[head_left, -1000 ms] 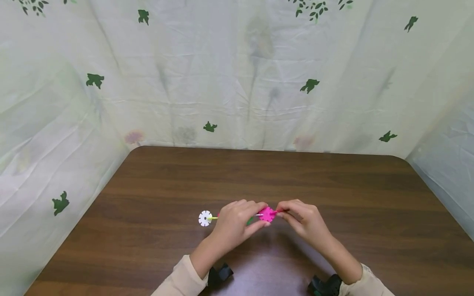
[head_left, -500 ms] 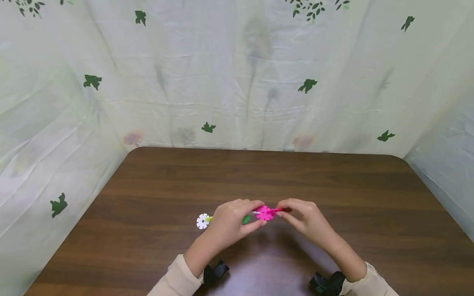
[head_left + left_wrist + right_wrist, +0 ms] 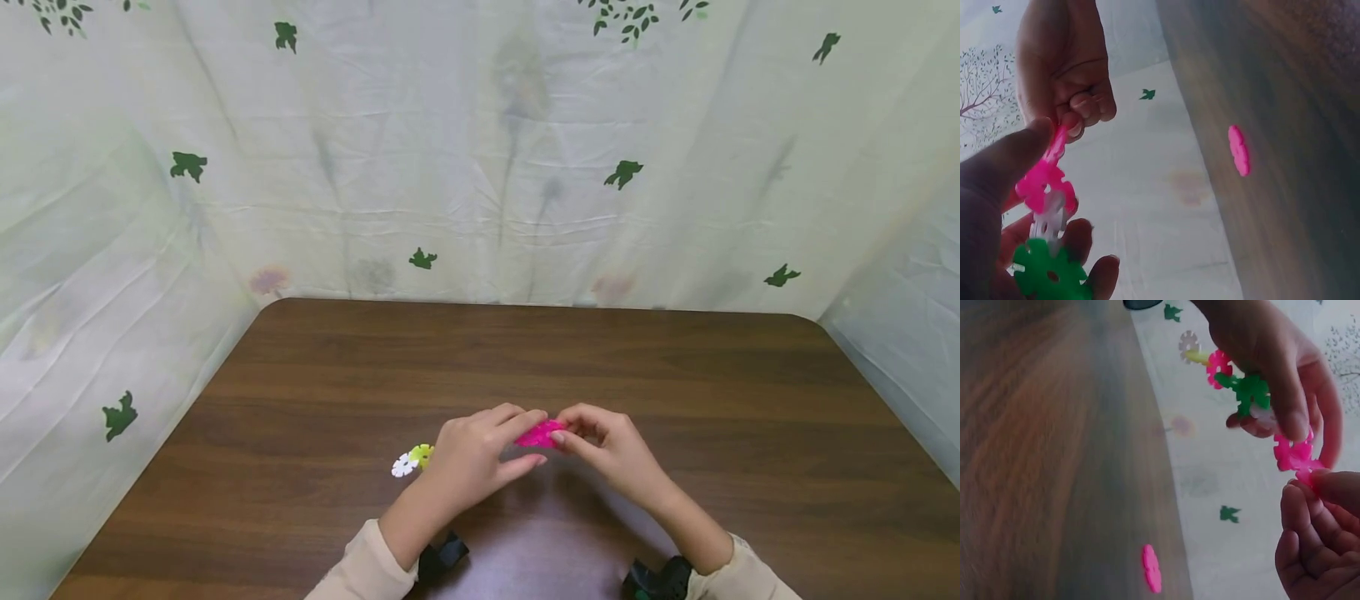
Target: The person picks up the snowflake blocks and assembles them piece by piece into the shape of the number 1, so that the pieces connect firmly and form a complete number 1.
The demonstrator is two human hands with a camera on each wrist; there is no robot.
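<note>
A chain of notched plastic flower discs spans my two hands above the table. In the head view my left hand (image 3: 474, 450) grips its middle, with a white disc (image 3: 404, 465) and a yellow disc (image 3: 422, 455) sticking out on the left. Beyond that hand's fingertips a pink disc (image 3: 538, 434) shows, and my right hand (image 3: 617, 450) pinches a second pink disc (image 3: 1305, 476) joined to it. In the left wrist view a green disc (image 3: 1050, 270) and a whitish disc (image 3: 1049, 220) lie against the left fingers. The right wrist view shows another pink disc (image 3: 1218, 369) nearer the white end.
One loose pink disc (image 3: 1239, 150) lies on the brown wooden table (image 3: 525, 358); the head view does not show it. A pale curtain (image 3: 450, 167) with green leaf shapes hangs along the table's back and sides. Black wrist devices (image 3: 442, 557) sit below both hands.
The chain has turned, so its white and yellow end hangs lower and shows the yellow disc's face. My right fingers have come closer to the left hand, covering more of the pink discs.
</note>
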